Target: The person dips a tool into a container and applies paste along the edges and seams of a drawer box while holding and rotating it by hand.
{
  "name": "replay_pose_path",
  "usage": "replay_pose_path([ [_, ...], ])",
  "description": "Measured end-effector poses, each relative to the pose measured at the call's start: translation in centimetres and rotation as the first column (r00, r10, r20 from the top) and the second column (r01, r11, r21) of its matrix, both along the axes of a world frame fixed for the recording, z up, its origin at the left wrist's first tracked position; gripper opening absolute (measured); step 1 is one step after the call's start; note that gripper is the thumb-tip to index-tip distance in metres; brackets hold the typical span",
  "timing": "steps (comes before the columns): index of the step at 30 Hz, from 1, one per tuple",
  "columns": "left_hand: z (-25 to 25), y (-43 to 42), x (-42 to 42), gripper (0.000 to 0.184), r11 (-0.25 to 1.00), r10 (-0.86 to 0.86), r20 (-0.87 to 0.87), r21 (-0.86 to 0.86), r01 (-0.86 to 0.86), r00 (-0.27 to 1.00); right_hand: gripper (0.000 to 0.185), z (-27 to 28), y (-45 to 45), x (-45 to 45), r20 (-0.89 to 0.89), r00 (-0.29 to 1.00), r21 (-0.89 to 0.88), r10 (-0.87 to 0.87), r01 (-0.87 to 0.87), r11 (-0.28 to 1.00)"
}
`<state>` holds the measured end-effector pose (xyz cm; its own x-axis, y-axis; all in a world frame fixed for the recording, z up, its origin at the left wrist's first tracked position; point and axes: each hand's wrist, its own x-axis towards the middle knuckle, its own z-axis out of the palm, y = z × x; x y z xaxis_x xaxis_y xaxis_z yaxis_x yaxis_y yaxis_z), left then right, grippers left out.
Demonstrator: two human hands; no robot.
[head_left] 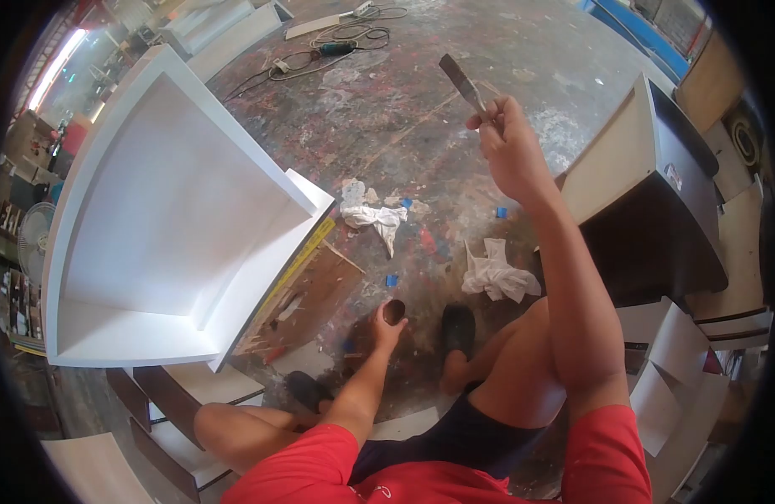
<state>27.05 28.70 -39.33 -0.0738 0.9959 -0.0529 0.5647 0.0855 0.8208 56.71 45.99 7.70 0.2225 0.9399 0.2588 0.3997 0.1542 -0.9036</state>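
Raised at the upper right, my right hand [509,139] is closed on the handle of a flat-bladed tool [461,82], its dark blade pointing up and to the left. Low in the middle, my left hand [386,329] is wrapped round a small round container [394,312] with a dark brown inside. A large white curved cabinet piece [178,176] stands tilted at the left, with a yellow strip [297,265] along its lower right edge. Crumpled white cloths [377,220] lie on the floor beyond my left hand.
Another crumpled cloth [498,273] and blue scraps [392,280] lie on the stained floor [320,143]. A power tool [335,49] with coiled cable is at the top. A dark brown and cream cabinet [656,202] stands right. Boards [194,420] surround my legs.
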Motion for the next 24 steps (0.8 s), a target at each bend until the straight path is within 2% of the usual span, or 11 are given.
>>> replay_pose_path([
  [6,-0.7,-1.6,0.0,0.085,0.992,-0.042,-0.110,-0.123,0.028,0.993,0.017,0.4,0.0,-0.8,0.066,0.997,0.041,-0.032,0.029,0.999],
  [9,-0.4,-1.7,0.1,0.086,0.987,-0.030,-0.085,-0.158,0.017,0.996,0.023,0.4,0.2,-1.4,0.096,0.995,0.029,-0.042,0.039,0.999],
  [12,-0.4,-2.0,-0.1,0.099,0.983,-0.028,-0.097,-0.185,0.010,0.995,0.030,0.9,0.2,-2.4,0.101,0.994,0.017,-0.029,0.028,0.999],
  [18,-0.3,-2.4,-1.0,0.137,0.979,-0.066,0.047,-0.188,0.074,0.997,0.040,1.2,0.6,-4.7,0.094,0.996,0.082,0.003,-0.011,0.997],
  [21,2.2,-3.3,-1.2,0.131,0.985,-0.047,-0.149,-0.173,0.021,0.988,0.039,1.5,0.8,-5.9,0.080,0.996,0.050,0.036,-0.040,0.998],
  [24,5.8,-4.5,-1.4,0.116,0.998,0.049,-0.289,-0.014,-0.056,0.956,0.036,0.9,1.5,-7.0,0.127,0.990,0.082,0.056,-0.067,0.994],
])
